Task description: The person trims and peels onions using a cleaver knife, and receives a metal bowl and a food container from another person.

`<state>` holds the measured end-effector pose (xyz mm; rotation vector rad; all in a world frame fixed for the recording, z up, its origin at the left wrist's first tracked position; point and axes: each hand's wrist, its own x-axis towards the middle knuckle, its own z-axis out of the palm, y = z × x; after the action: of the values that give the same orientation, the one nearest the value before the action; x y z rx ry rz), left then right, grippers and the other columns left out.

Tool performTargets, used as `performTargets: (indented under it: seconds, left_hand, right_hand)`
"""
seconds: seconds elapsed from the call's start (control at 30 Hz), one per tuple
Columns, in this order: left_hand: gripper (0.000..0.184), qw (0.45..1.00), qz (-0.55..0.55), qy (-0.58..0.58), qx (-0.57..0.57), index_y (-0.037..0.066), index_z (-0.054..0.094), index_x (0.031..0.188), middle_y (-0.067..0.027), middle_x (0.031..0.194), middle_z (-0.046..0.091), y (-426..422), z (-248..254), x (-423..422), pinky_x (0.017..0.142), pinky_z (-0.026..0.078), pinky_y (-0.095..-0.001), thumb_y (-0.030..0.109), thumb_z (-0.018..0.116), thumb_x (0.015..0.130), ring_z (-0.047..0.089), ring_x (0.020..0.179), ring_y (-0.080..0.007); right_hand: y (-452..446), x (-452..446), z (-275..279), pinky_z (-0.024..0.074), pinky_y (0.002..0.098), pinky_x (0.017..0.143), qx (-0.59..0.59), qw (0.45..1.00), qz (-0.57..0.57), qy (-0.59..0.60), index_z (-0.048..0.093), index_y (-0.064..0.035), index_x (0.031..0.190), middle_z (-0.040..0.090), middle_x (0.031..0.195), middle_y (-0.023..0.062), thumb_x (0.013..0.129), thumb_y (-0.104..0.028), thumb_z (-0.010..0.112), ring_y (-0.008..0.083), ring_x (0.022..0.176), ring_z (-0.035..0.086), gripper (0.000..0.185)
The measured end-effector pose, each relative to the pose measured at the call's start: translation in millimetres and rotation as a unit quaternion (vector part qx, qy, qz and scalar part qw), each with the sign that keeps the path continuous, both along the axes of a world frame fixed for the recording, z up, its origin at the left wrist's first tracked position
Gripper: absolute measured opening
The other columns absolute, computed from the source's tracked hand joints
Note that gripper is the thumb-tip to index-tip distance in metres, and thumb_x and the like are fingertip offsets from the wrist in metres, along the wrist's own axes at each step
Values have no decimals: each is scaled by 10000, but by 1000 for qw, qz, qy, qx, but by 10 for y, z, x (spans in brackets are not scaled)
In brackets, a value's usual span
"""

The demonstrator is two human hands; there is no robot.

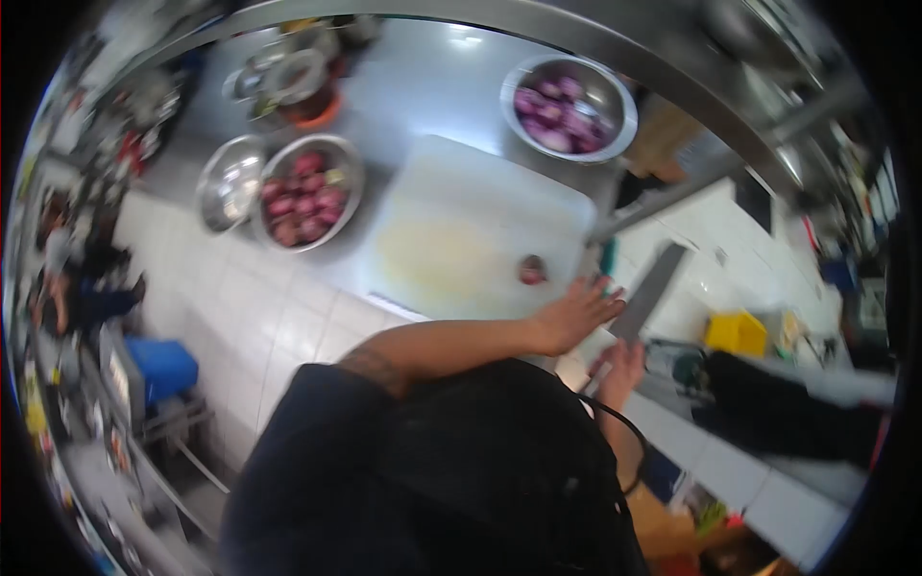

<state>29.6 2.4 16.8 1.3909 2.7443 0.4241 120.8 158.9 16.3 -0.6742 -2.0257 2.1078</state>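
Observation:
My right hand point(620, 369) is closed around the lower end of a large knife point(651, 288), whose broad grey blade points up and away, just off the right side of the cutting board. My left hand point(582, 311) reaches across my body with its fingers stretched out beside the blade; I cannot tell whether they touch it. One small red onion point(532, 270) lies on the white cutting board point(480, 192), near its right front corner. The board has a yellowish stain in the middle. Everything is somewhat blurred.
Left of the board, a metal bowl point(355, 204) holds unpeeled red onions, next to another metal bowl point(227, 197). Peeled purple onions fill a bowl point(628, 130) at the back right. Metal pots point(296, 79) stand back left. A metal rail point(615, 34) arches overhead. People point(62, 288) are far left.

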Motion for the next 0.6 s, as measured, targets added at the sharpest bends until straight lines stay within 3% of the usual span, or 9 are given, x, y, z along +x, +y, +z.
performTargets:
  seconds: [0.07,0.13,0.2,0.3,0.37,0.47,0.5,0.53,0.6]
  left_hand:
    - [766,998,59,13,-2,-43,254,1545,-203,1631,230,109,-359,-19,1181,208,-593,185,576,888,182,1527,-384]
    - [742,998,54,15,-19,-48,327,1513,-203,1628,233,71,-241,-24,1191,199,-583,206,598,871,174,1528,-381]
    - [639,996,53,70,33,-16,497,1416,-179,1623,255,-46,-46,11,1171,234,-582,223,643,842,193,1517,-385]
    - [578,980,175,24,89,61,544,1376,-175,1606,282,-246,68,-46,1150,273,-566,247,663,842,211,1506,-391]
    - [480,932,351,70,59,114,580,1307,-180,1548,352,-612,188,-33,1117,314,-563,246,667,854,294,1463,-382]
    - [429,891,449,-6,61,116,587,1255,-167,1497,398,-941,-50,15,1075,377,-541,220,677,849,400,1368,-384]
    - [429,889,454,-11,59,116,587,1255,-167,1497,398,-997,-154,22,1075,377,-541,220,677,849,400,1368,-384]
    - [440,894,435,-37,98,114,589,1257,-167,1471,418,-1023,-244,13,1051,407,-519,211,684,839,443,1305,-390]
    - [452,898,414,-62,138,112,591,1259,-167,1444,438,-998,-271,6,1027,437,-498,203,692,828,485,1242,-395]
  right_hand:
    - [90,10,18,446,279,449,18,999,-22,43,476,-26,1165,530,714,34,1024,-175,533,119,521,513,213]
    - [102,-23,155,432,283,467,26,998,-43,43,428,41,1238,486,661,43,989,-110,525,123,505,489,307]
    - [152,-51,49,414,290,496,139,987,-64,51,382,83,1313,515,664,64,970,-99,535,125,520,491,418]
    - [309,-109,-167,403,284,500,159,982,-29,95,393,89,1307,532,652,69,963,-92,538,127,528,500,415]
    - [382,-19,-387,398,277,487,207,975,-24,76,439,79,1259,525,628,65,976,-127,551,124,509,495,367]
    - [358,131,-508,387,277,465,133,989,39,59,481,72,1188,520,624,61,995,-178,558,119,485,485,326]
    - [312,149,-501,385,279,446,152,985,60,61,502,48,1146,506,615,58,1004,-224,574,115,470,490,315]
    - [285,158,-493,398,277,457,178,981,73,-19,516,32,1166,506,621,50,1001,-233,583,106,497,511,320]
    - [135,114,-416,413,275,480,141,984,105,0,530,14,1192,527,653,47,996,-252,598,103,526,528,338]
